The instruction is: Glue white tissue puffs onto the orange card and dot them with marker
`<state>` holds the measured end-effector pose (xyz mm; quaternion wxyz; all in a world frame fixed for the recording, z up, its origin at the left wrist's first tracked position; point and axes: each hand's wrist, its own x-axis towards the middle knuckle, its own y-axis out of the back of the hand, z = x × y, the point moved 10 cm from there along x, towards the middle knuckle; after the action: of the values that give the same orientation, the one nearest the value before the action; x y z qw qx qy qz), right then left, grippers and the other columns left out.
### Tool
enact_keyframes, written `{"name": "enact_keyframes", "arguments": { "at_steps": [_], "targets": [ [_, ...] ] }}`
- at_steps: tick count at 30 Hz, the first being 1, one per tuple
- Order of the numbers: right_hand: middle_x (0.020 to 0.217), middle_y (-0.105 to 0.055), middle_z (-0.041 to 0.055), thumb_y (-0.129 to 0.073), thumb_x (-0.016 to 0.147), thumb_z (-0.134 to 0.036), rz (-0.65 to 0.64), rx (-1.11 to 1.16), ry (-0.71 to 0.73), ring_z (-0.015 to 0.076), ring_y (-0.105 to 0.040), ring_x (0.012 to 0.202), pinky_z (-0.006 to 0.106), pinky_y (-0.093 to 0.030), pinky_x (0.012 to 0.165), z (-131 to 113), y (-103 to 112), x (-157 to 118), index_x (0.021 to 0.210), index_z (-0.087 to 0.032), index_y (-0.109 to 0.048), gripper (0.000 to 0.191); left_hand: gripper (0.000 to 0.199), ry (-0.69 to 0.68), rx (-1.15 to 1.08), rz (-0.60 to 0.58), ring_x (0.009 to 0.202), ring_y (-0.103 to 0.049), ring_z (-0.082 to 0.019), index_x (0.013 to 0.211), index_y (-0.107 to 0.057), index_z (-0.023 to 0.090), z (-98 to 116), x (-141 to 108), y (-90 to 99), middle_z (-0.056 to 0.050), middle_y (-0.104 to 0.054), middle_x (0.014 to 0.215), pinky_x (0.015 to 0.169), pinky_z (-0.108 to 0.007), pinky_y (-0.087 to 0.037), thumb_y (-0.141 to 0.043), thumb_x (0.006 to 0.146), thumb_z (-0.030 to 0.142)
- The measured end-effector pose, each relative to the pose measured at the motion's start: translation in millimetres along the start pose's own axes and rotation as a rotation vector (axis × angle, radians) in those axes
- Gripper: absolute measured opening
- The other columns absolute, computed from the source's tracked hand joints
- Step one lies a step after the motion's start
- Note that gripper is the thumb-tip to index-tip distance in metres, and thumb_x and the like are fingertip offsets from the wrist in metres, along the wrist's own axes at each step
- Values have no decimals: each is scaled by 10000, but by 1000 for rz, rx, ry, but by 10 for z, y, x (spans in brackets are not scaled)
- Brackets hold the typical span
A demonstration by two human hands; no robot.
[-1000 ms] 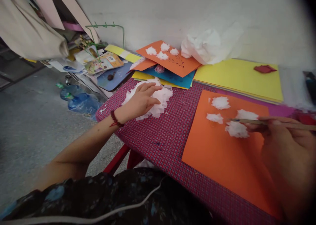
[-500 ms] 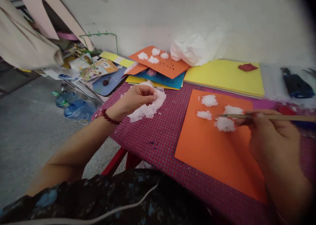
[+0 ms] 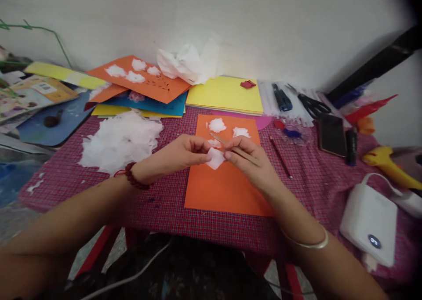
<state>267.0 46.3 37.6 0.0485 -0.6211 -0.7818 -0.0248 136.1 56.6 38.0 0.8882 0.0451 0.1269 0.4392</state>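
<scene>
Between my two hands is a small white tissue paper square (image 3: 216, 158), held up over an orange sheet of paper (image 3: 227, 192). My left hand (image 3: 193, 153) pinches its left edge between thumb and fingers. My right hand (image 3: 245, 159) grips a thin wooden stick (image 3: 245, 155) and also touches the right edge of the square. Fluffy white tissue tufts, one a round tuft (image 3: 217, 125) and another a tuft (image 3: 241, 132) to its right, sit on the upper part of the sheet; others are partly hidden by my hands. Left of the sheet lies a heap of white tissue squares (image 3: 121, 142).
At the back are a decorated orange sheet (image 3: 165, 89), crumpled white paper (image 3: 191, 63) and a yellow paper stack (image 3: 227, 95). On the right lie a pencil (image 3: 281, 157), scissors (image 3: 311, 104), a phone (image 3: 332, 134), a yellow glue gun (image 3: 392, 164) and a white power bank (image 3: 369, 221).
The view has swung right. My left hand has come from the tissue heap with a square to meet my right hand over the orange sheet. The stick stays in my right hand.
</scene>
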Motion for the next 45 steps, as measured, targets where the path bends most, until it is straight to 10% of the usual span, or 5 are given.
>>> {"name": "enact_keyframes", "arguments": {
  "at_steps": [18, 27, 34, 45],
  "targets": [
    [768, -653, -26, -721, 825, -217, 92, -53, 37, 95, -573, 695, 247, -452, 656, -32, 197, 12, 824, -224, -674, 47, 197, -15, 357, -272, 682, -568, -111, 966, -712, 154, -191, -149, -311, -7, -678, 792, 621, -225, -423, -633, 797, 216],
    [797, -688, -10, -720, 835, -247, 128, -151, 68, 124, -625, 703, 276, -507, 658, -98, 230, 1, 848, -229, -675, 51, 143, -64, 55, 49, 734, -577, -110, 829, -643, 168, 39, 204, -31, -3, -660, 805, 686, -249, -442, -642, 816, 310],
    [635, -639, -2, -589, 970, -458, 300, -271, 185, 119, -579, 547, 283, -475, 546, -257, 505, 19, 877, -224, -722, 284, 220, -177, -154, 483, 529, -368, -42, 702, -439, 191, 220, 338, 776, 40, -471, 628, 516, -224, -267, -639, 779, 241],
    [622, -626, 7, -536, 979, -527, 216, -513, 159, 133, -567, 552, 305, -439, 547, -86, 412, 128, 758, -221, -644, 393, 92, 2, 83, 246, 529, -438, -61, 696, -563, 170, -145, 490, 525, 26, -530, 604, 533, -246, -322, -627, 734, 116]
  ]
}}
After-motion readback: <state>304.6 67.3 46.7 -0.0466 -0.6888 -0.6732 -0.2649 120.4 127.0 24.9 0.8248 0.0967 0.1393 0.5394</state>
